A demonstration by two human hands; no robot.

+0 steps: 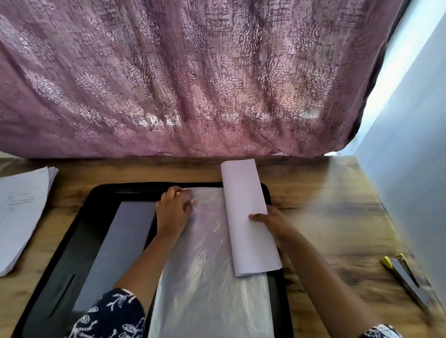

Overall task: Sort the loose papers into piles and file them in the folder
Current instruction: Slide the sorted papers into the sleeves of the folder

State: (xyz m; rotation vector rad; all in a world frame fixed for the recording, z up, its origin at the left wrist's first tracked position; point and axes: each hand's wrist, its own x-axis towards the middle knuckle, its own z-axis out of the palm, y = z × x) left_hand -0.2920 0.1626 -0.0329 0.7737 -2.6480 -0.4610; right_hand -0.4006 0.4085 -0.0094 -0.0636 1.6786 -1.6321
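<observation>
Right hand (269, 224) is gripping the curled paper sheet (244, 206), thumb on top, over the black folder (38, 315). Left hand (173, 211) is pinching the plastic sleeve (204, 286) with curled fingers (178, 192).

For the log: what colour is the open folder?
Black; the folder lies open on the table, seen best in the head view.

Daylight via gap right of curtain (186, 80); strip there blown out. Fabric backlit, glows nr lower hem. Lilac cast on paper (245, 214). Glare on plastic sleeve (204, 278) & tabletop (326, 189). Heavy wide-angle bowing at edges. Yellow-tipped tool (406, 280), lower rt, blurred; centre fairly sharp.
</observation>
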